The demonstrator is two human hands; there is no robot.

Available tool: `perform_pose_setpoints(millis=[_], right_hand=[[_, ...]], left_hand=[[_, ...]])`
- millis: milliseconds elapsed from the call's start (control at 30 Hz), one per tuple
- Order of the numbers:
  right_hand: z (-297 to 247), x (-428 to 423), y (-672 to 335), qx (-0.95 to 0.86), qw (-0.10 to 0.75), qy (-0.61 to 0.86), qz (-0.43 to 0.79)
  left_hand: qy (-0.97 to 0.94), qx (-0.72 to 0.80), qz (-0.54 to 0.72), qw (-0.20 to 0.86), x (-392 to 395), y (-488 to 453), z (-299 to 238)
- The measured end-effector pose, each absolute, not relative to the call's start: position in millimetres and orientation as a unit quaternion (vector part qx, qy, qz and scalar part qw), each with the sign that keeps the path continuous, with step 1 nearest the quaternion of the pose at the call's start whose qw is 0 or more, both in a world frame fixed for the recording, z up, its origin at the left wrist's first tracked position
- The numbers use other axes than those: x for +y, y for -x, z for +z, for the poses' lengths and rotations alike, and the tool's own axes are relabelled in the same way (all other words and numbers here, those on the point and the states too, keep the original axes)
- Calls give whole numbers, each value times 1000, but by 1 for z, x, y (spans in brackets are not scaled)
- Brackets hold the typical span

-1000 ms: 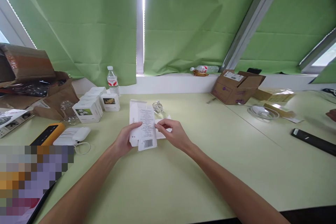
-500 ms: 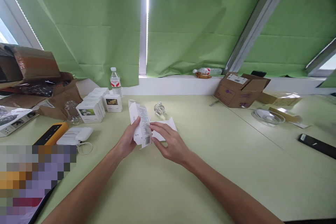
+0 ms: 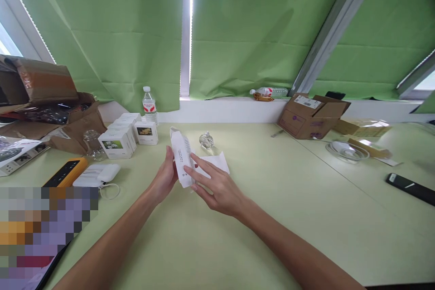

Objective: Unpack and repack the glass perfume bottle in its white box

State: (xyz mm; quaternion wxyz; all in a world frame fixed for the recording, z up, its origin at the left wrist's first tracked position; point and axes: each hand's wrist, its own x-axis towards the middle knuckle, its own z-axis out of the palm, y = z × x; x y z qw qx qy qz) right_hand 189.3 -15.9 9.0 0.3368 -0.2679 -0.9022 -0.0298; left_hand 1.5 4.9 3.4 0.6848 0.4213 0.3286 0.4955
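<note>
A white printed carton is held up off the table between my two hands, with one narrow side turned towards me. My left hand grips it from the left, thumb up along its edge, the other fingers hidden behind. From the right, the fingertips of my right hand press on its side and lower edge. Behind my right fingers a flat white sheet lies on the table. A crumpled silvery foil-like thing rests just beyond the carton.
Small white boxes stand at the left near an upright water bottle. Left of them are a torn cardboard box, a yellow power strip and a white charger. At right sit an open cardboard box, coiled cable and a black phone-like thing.
The carton has been folded from a flatter, spread shape into a narrower one and turned. My left thumb has come off its front face; my right fingers have moved onto its side.
</note>
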Motion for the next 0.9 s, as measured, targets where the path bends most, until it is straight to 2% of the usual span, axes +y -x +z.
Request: perform_pose_setpoints(millis=[267, 467, 900], right_hand=[[1, -1, -201, -858, 406, 314, -11], [-5, 8, -206, -819, 443, 363, 22], [4, 4, -203, -744, 453, 379, 313]], left_hand=[[-421, 383, 558, 603, 15, 5, 3], [-452, 405, 555, 569, 16, 9, 3], [-449, 403, 542, 585, 14, 10, 8]])
